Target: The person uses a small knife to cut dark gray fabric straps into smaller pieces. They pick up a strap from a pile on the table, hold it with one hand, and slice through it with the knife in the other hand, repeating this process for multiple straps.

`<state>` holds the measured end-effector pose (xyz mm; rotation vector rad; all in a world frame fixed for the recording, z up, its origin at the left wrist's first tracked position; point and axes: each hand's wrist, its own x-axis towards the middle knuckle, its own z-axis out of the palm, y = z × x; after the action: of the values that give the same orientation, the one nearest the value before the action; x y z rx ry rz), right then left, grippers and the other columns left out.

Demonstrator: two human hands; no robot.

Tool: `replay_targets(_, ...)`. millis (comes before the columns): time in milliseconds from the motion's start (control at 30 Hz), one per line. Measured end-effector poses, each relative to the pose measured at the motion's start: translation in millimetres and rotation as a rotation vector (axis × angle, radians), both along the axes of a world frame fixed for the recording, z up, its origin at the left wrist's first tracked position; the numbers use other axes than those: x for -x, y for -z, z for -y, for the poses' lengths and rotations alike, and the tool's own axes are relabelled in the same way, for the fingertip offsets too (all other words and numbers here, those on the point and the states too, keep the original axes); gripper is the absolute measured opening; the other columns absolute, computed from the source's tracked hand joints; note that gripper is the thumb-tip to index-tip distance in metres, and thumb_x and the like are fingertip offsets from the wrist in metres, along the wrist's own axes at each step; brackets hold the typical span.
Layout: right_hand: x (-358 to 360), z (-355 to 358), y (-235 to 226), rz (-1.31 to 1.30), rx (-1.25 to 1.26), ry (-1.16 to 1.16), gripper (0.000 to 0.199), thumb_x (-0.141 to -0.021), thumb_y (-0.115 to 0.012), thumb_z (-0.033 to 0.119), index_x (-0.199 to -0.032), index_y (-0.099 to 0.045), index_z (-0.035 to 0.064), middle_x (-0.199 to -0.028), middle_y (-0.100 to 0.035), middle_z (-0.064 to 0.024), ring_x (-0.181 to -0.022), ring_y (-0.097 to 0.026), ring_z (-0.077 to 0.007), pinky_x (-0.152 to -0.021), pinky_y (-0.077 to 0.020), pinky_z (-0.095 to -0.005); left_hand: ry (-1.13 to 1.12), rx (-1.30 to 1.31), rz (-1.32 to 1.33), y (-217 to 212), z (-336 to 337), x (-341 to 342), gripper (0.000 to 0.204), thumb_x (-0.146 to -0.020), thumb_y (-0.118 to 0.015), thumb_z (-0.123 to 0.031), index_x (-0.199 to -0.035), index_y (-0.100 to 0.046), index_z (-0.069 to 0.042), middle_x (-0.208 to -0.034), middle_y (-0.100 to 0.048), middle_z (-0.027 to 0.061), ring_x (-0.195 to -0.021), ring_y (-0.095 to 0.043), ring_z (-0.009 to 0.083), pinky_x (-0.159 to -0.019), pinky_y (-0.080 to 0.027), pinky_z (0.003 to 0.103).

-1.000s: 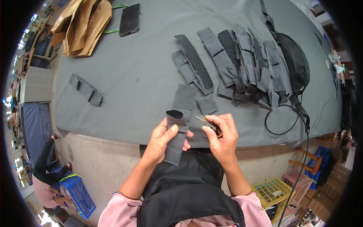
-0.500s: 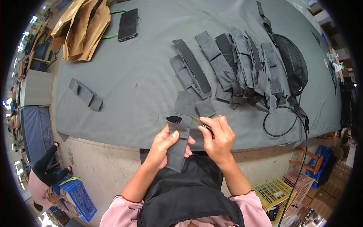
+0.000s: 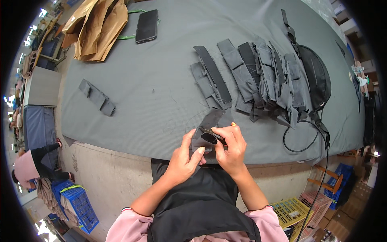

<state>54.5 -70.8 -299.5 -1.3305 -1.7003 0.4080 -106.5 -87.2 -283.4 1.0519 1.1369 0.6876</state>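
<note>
Near the table's front edge, a dark grey sewn fabric strip (image 3: 212, 117) is pinched in my left hand (image 3: 182, 162), its thumb lying across the lower part. A dark pocket opening gapes between my two hands. My right hand (image 3: 232, 150) is closed on small dark thread snips (image 3: 219, 138), mostly hidden by the fingers. Their pointed blades lie against the fabric, right by the opening. Just beyond, several similar grey fabric strips (image 3: 238, 70) lie in a loose pile with stray threads. One more folded strip (image 3: 97, 98) rests alone on the left.
Grey cloth covers the table (image 3: 141, 88). A brown paper bag (image 3: 100, 32) and a phone (image 3: 146, 26) lie at the far left. To the right are a black mesh pouch (image 3: 314, 74) and a looped black cable (image 3: 296, 150). Crates (image 3: 291, 211) stand below; a person (image 3: 34, 163) bends at left.
My hands have come together, with the strip tilted and shifted right. The snips have moved from beside the strip onto it, at the opening. The whole view has shifted slightly.
</note>
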Motion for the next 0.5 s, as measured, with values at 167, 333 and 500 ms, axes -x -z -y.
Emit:
replay_targets(167, 1.0, 1.3, -1.7, 0.084, -0.055, -0.032, 0.033, -0.064, -0.068, -0.004, -0.095, -0.063, 0.0069, -0.082, -0.058, -0.0055, -0.065, -0.055, -0.0220, -0.057, -0.0431, -0.0318, 0.028, 0.021, -0.057, -1.1, -1.3, 1.1, 0.056, -0.094, -0.051, -0.018, -0.139, -0.023, 0.000, -0.087, -0.065, 0.0133, -0.067, -0.063, 0.0169, -0.065, -0.052, 0.029)
replay_targets(333, -0.3, 1.1, -3.9, 0.048, -0.053, -0.012, 0.033, -0.064, -0.068, -0.004, -0.095, -0.063, 0.0068, -0.080, -0.058, -0.0052, -0.064, -0.055, -0.0219, -0.057, -0.0429, -0.0324, 0.053, 0.066, -0.056, -4.9, -2.9, 2.9, 0.053, -0.095, -0.049, -0.015, -0.139, -0.024, 0.000, -0.099, -0.060, 0.0131, -0.072, -0.062, 0.0147, -0.066, -0.052, 0.029)
replay_targets(500, -2.6, 2.2, -3.9, 0.089, -0.037, 0.025, 0.034, -0.064, -0.068, -0.004, -0.095, -0.063, 0.0069, -0.080, -0.058, -0.0052, -0.064, -0.055, -0.0219, -0.056, -0.0430, -0.0325, 0.036, 0.043, -0.035, -5.9, -3.5, -1.3, 0.055, -0.094, -0.050, -0.018, -0.139, -0.023, -0.001, -0.092, -0.064, 0.0135, -0.068, -0.063, 0.0167, -0.065, -0.052, 0.030)
